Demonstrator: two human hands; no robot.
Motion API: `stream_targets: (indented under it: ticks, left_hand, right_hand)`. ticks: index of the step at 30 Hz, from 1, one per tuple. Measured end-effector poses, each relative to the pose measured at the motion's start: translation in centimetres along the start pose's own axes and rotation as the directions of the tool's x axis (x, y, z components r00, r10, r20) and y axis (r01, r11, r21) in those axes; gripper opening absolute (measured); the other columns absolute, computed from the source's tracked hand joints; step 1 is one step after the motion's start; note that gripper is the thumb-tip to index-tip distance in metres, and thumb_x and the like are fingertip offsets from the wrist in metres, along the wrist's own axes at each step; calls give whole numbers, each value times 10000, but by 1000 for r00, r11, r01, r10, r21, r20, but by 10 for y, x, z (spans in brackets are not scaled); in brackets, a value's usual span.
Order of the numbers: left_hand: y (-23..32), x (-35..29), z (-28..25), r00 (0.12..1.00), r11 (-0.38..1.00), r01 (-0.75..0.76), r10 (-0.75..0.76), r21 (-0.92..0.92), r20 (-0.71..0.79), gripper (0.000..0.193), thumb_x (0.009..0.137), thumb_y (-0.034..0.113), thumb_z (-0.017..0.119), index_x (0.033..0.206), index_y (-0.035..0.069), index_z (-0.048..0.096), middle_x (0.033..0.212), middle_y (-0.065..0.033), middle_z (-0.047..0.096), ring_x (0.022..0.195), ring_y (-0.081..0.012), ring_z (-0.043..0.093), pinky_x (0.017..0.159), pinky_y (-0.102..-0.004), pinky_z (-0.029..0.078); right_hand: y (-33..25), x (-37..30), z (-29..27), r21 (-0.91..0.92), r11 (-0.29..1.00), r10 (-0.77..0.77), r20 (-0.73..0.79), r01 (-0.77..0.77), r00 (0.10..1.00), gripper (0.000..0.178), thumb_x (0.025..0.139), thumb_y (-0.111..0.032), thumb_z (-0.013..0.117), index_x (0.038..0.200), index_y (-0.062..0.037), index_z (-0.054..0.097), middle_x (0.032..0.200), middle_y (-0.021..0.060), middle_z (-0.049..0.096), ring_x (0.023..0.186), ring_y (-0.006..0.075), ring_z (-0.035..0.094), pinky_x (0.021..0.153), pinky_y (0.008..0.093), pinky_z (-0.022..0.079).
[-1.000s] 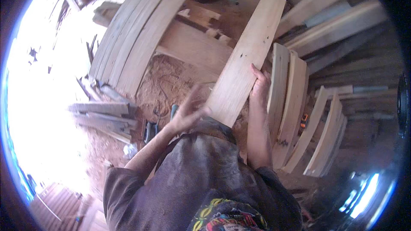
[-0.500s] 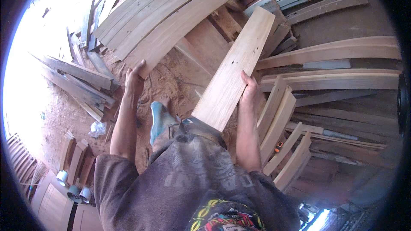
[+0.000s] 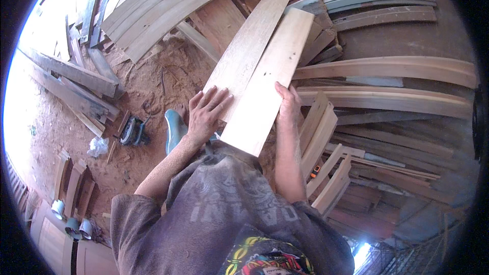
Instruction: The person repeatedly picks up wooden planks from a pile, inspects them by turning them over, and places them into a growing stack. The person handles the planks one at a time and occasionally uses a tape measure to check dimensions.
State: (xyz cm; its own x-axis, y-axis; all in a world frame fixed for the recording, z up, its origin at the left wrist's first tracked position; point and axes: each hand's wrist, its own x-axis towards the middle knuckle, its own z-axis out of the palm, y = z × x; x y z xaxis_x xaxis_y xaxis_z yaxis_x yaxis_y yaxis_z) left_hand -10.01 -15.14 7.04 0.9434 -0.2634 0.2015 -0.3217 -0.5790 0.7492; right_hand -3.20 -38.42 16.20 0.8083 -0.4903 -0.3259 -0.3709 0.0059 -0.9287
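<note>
Two pale wooden boards lie side by side at a slant in front of my body. My left hand (image 3: 206, 114) rests with its fingers spread flat on the near end of the left board (image 3: 247, 46). The right board (image 3: 272, 76) has a few dark knots, and its near end touches my shirt at the waist. Around its right edge my right hand (image 3: 288, 103) is closed, thumb on the upper face and fingers hidden beneath. The two boards meet near my waist, with a narrow dark gap between them farther off.
A panel of pale planks (image 3: 173, 5) lies at the far left. Stacked timber (image 3: 397, 69) fills the right side, with an orange and black tape measure (image 3: 315, 171) on nearer pieces. A dark power tool (image 3: 134, 131) and a crumpled plastic bag (image 3: 98, 146) sit on the sawdust-covered ground.
My left hand has come nearer and to the right, bringing the panel's nearest plank against the board in my right hand. It now lies flat on that plank.
</note>
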Motion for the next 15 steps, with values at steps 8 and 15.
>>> stream_targets:
  ticks: [8, 15]
  left_hand:
    - [-2, 10, -15, 998, 995, 44, -48, -87, -47, 624, 808, 42, 664, 1403, 221, 603, 1484, 2, 555, 1423, -255, 453, 1169, -456, 268]
    - [-75, 5, -24, 761, 155, 285, -637, -946, 125, 479, 929, 79, 719, 1382, 36, 567, 1338, -81, 629, 1195, -190, 607, 1006, -340, 493]
  right_hand:
    - [-4, -2, 10, -19, 1000, 21, 21, -20, 1000, 505, 836, -120, 710, 1254, 137, 591, 1154, 218, 680, 1026, 277, 665, 938, 328, 497]
    - [20, 1, 1, 97, 992, -81, -26, 83, 996, 463, 847, 15, 671, 1291, 100, 574, 1209, 205, 670, 1064, 269, 664, 984, 356, 500]
